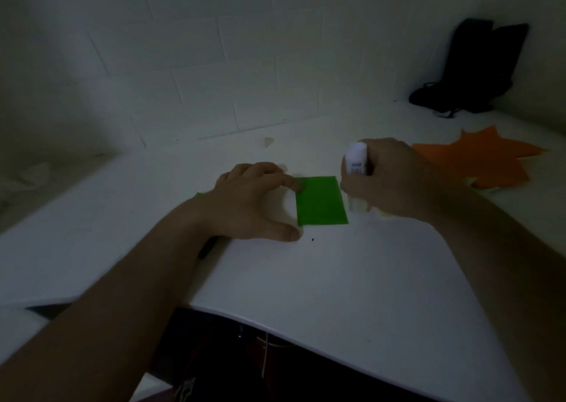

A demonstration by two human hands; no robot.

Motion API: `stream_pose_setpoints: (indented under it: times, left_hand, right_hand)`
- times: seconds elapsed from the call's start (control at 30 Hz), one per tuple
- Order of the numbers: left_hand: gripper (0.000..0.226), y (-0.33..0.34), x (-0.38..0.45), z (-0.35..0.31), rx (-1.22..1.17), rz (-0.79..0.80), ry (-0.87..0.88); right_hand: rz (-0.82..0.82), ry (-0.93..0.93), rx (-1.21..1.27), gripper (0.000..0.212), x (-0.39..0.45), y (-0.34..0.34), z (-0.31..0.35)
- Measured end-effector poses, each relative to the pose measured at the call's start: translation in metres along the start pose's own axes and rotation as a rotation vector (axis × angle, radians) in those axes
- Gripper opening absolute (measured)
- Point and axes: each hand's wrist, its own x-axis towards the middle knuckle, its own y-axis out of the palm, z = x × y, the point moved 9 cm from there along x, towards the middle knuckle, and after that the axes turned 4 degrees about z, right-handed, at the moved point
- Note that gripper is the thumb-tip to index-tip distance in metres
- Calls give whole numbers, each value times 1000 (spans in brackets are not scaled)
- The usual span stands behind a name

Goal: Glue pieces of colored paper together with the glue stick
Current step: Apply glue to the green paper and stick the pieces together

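A green paper rectangle (321,201) was laid flat on the white tabletop (337,279), near the middle of the view. The left hand (254,201) was spread over the tabletop just left of it, palm down with the fingers relaxed and holding nothing; one fingertip was pressed on the paper's upper left corner, while the thumb was rested on the tabletop just beside the lower left corner.

The glue stick (356,169), a white tube with a small printed label, was gripped in the right hand (389,181), whose fingers were curled round it. The tube was held roughly upright with its lower end at the right edge of the green paper; whether that end was touching the paper or the tabletop could not be told in the dim light. A pale scrap (384,213) was partly seen under the right hand.

To the right, behind the right wrist, orange paper (477,159) cut into a pointed, leaf-like shape was spread on the tabletop, well apart from the green piece. A dark pen-like object (208,248) was partly hidden under the left wrist. A black bag (471,67) was propped in the far right corner against the white tiled wall (214,64). A small pale scrap (268,142) was seen near the wall, beyond the green paper.
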Motion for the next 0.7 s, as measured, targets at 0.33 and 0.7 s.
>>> stream_pose_setpoints:
  times: [0.33, 0.7]
  left_hand:
    - [20, -22, -2, 7, -482, -271, -28]
    - [38, -79, -45, 28, -484, -1120, 31]
  right_hand:
    - [-353, 67, 206, 12, 0, -23, -14]
    - [-237, 150, 135, 13, 6, -4, -23]
